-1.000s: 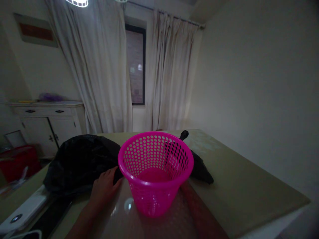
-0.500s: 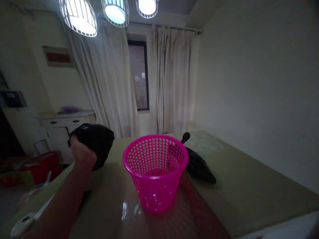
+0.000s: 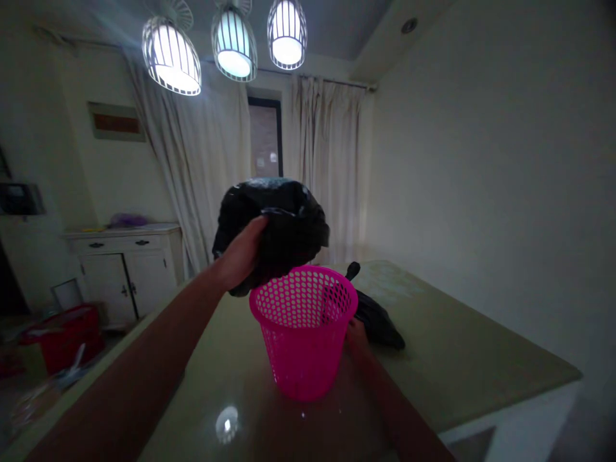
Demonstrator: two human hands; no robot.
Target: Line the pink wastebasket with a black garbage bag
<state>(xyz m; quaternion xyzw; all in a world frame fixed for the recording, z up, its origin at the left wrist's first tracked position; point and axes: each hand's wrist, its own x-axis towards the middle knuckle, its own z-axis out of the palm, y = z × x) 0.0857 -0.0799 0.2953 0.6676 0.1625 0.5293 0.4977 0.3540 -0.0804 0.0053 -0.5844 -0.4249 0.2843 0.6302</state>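
Observation:
My left hand [image 3: 243,253] grips a bulky black plastic bag [image 3: 283,221], thumb on its near side. The bag is up over the far left rim of an upright pink perforated plastic basket [image 3: 305,359]. Inside the basket, the part I can see holds nothing. My right hand [image 3: 356,333] is low at the basket's right side, between it and a second black plastic bag [image 3: 380,321] that lies on the table with a knotted end sticking up. Its fingers are mostly hidden, so I cannot tell whether they grip the basket or the bag.
The pale green glossy table [image 3: 457,359] ends at a front right edge and meets a wall on the right. Three caged pendant lamps [image 3: 234,48] hang above. A white cabinet [image 3: 144,276] and a red container [image 3: 72,340] stand beyond the table's left side.
My left hand has carried the black bag right and up, from beside the basket to over its rim. The view has tilted up slightly. My right hand stays by the basket.

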